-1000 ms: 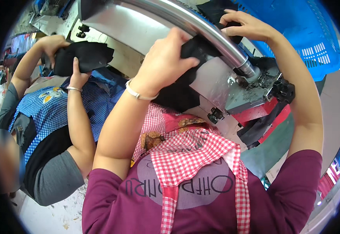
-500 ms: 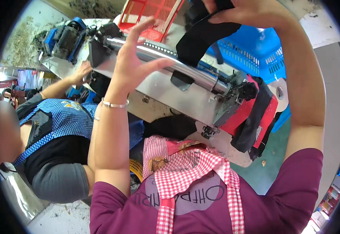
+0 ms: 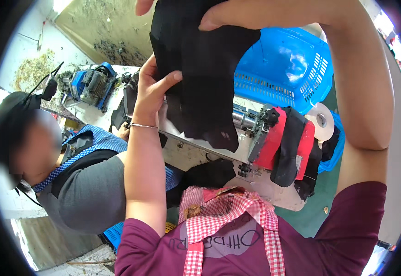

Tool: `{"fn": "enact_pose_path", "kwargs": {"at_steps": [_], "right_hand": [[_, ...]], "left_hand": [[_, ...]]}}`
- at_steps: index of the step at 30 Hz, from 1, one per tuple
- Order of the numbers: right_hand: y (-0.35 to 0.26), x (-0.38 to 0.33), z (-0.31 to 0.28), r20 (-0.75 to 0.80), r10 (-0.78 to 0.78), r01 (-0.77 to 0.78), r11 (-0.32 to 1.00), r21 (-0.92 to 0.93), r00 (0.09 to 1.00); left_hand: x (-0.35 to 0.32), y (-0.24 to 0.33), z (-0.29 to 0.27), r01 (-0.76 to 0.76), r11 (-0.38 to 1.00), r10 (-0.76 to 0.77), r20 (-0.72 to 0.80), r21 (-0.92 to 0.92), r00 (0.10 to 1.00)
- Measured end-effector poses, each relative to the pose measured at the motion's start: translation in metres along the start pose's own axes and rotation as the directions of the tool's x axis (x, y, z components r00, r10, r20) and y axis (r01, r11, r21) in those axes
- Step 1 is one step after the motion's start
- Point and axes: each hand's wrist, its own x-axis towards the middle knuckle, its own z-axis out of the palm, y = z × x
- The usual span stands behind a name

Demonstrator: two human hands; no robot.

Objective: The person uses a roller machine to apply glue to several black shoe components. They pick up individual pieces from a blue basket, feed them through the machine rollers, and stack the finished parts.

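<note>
A black cloth piece [image 3: 205, 83] hangs in front of me, held up above the machine. My left hand [image 3: 151, 92] grips its left edge, thumb on the near face and fingers partly hidden behind. Higher up, my right hand [image 3: 246, 14] has its thumb across the top part; most of its fingers are hidden by the cloth or cut off by the upper frame edge. Behind the cloth is a machine with a metal roller [image 3: 244, 119], now mostly covered. At its right end sits a red housing [image 3: 271, 149] with a black cloth strip [image 3: 287, 154] draped over it.
On the left a co-worker [image 3: 88, 193] in a blue checked apron leans toward the bench. A blue basket [image 3: 278, 60] stands behind the machine, with a white tape roll [image 3: 321, 120] to its right. A lint-covered blue machine part [image 3: 92, 85] lies at the far left.
My left hand has gone from open and spread to closed on the cloth's edge. The cloth has come nearer and now hides much of the roller. My view has shifted; the co-worker's head appears larger.
</note>
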Motion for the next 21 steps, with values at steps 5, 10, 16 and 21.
{"fn": "enact_pose_path", "kwargs": {"at_steps": [5, 10, 16, 21], "right_hand": [[-0.019, -0.004, -0.010, 0.012, 0.064, -0.064, 0.998, 0.000, 0.998], [-0.016, -0.021, -0.026, 0.057, 0.150, -0.146, 0.987, -0.073, 0.987], [0.032, -0.052, -0.007, -0.426, -0.299, 0.140, 0.920, -0.366, 0.854], [0.024, -0.083, -0.030, -0.260, 0.161, -0.230, 0.937, -0.262, 0.952]], "left_hand": [[0.007, -0.021, 0.015, -0.241, 0.968, 0.244, -0.033, 0.069, 0.969], [-0.005, -0.048, 0.028, -0.085, 0.924, 0.134, 0.107, -0.374, 0.985], [-0.016, -0.061, 0.065, 0.318, 0.926, -0.262, 0.262, -0.202, 0.929], [0.017, -0.057, 0.125, 0.391, 0.912, -0.367, 0.180, -0.121, 0.913]]}}
